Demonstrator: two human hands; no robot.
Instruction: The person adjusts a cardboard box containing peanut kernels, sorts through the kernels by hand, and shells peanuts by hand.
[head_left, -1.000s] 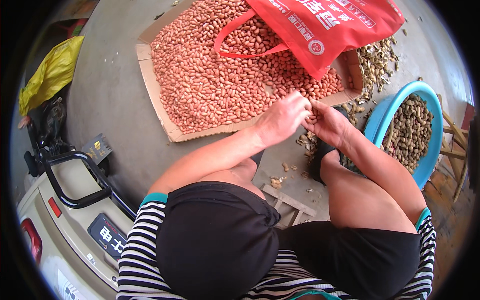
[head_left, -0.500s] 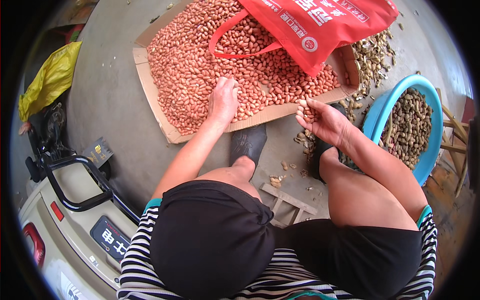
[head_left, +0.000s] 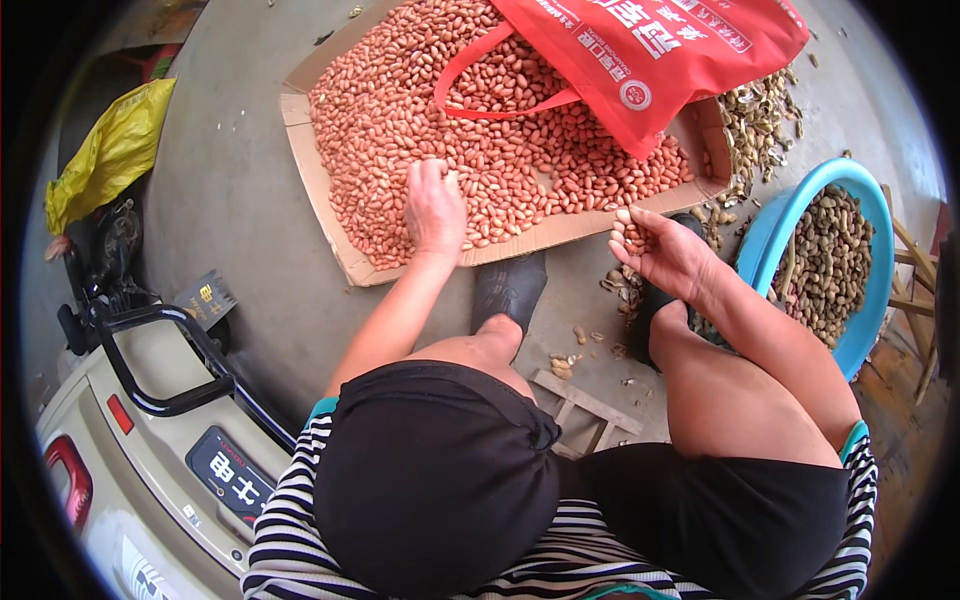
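Observation:
A shallow cardboard box (head_left: 330, 235) on the floor holds a wide heap of shelled red-skinned peanuts (head_left: 390, 120). My left hand (head_left: 436, 212) is over the near part of the heap, its fingers curled down and closed against the kernels; anything between the fingertips is hidden. Beyond the box's near right edge, my right hand (head_left: 672, 255) is turned palm up and cupped around a small handful of peanut kernels (head_left: 635, 236). A red bag (head_left: 680, 85) with handle loops lies across the far right of the heap.
A blue basin (head_left: 762, 250) of unshelled peanuts (head_left: 825, 260) stands at right, beside a wooden frame (head_left: 912, 255). Empty shells (head_left: 762, 125) lie by the box. A low wooden piece (head_left: 585, 400) sits between my feet. At left are a beige scooter (head_left: 150, 400) and a yellow bag (head_left: 115, 150).
My left hand has moved a little left and nearer over the peanut heap. The right hand keeps its cupped hold beside the box. The whole view has shifted slightly.

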